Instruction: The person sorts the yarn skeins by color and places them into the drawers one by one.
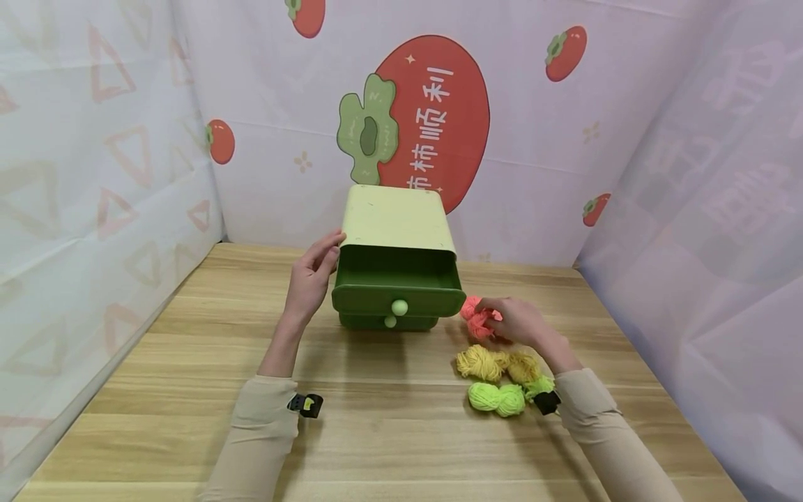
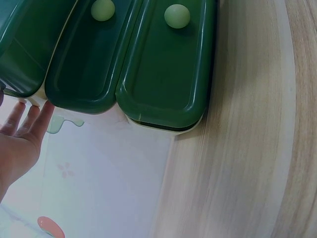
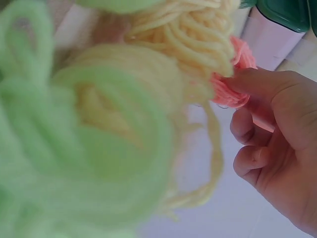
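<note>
Right hand [image 1: 519,322] pinches the pink yarn [image 1: 475,322] — so shallow a hold could shed strands; straight-fingered left hand [image 1: 310,279] touches the cabinet [image 1: 396,217].

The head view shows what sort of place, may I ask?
Probably a small indoor filming booth: a pale pink, fruit-printed, fabric-looking backdrop stands behind a light wood-grain tabletop, and the person wears a small black wrist-mounted device.

Wood tbl [image 1: 389,446]; bkgd cloth [image 1: 270,202] w/ red fruit prints [image 1: 464,125]; triangle-print cloth [image 1: 94,244] L.
</note>
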The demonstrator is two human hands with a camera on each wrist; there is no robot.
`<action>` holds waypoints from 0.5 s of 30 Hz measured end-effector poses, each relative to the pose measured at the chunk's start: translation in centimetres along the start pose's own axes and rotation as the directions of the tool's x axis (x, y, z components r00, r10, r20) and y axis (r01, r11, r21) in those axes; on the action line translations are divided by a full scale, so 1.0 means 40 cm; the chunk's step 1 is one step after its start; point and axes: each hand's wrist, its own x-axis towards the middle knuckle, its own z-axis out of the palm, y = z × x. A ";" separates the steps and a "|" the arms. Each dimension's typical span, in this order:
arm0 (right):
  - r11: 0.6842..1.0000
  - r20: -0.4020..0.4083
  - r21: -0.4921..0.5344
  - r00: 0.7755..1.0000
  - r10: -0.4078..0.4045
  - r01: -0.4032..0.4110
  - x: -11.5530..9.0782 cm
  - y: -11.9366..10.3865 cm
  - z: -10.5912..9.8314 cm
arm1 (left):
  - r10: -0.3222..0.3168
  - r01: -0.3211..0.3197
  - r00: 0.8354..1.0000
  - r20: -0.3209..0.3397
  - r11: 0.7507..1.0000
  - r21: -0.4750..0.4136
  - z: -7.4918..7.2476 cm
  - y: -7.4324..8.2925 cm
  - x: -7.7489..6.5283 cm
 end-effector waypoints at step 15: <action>1.000 -0.127 0.000 0.992 -0.003 0.003 -0.004 -0.016 -0.042 | 0.000 0.000 1.000 0.006 1.000 -0.020 -0.002 0.001 0.001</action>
